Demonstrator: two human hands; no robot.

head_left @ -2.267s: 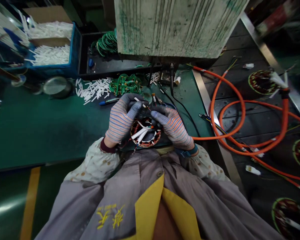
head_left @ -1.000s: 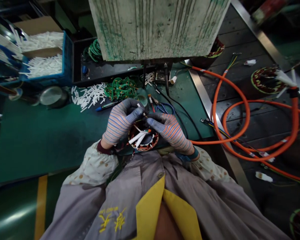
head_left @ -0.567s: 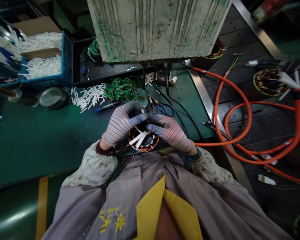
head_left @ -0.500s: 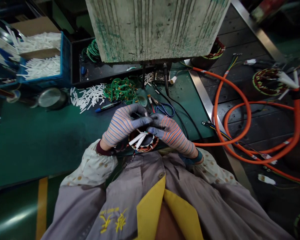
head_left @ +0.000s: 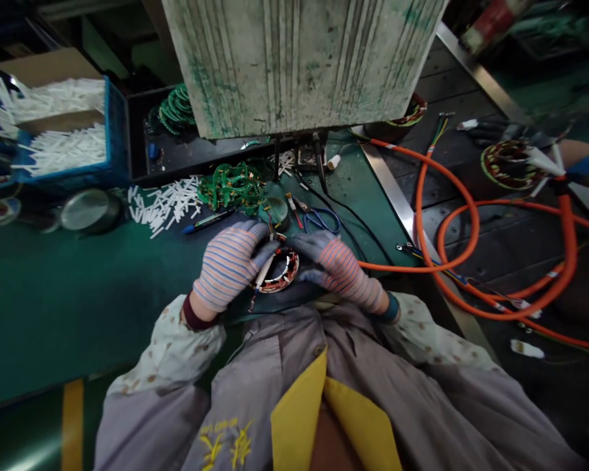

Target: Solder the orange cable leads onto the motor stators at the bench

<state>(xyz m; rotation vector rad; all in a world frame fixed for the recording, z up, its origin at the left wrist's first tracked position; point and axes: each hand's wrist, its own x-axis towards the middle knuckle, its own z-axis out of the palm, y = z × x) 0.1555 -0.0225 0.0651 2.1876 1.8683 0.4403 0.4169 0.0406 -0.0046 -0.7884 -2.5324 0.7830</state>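
Note:
In front of my body is a small round motor stator [head_left: 277,286] with reddish windings and white lacing around its opening. A white sleeve [head_left: 264,272] lies over its left side. My left hand [head_left: 233,263], in a striped glove with dark fingertips, curls around the stator's left and far rim, its thumb along the sleeve. My right hand [head_left: 334,267], gloved alike, is at the right rim with thumb and fingers apart. Its fingertips are close to the far rim; whether they touch it I cannot tell.
Beyond the hands lie blue-handled scissors [head_left: 322,221], a marker [head_left: 207,221], green circuit boards [head_left: 232,186] and cut white tubes [head_left: 169,206]. A blue bin [head_left: 114,140] of tubes stands left. Orange cable [head_left: 474,216] loops at right, near a co-worker's arm [head_left: 582,159].
My hands have moved apart, my right hand drawing away from my left. More of the stator's ring shows, and the white sleeves have shifted toward my left thumb. The camera view has shifted slightly.

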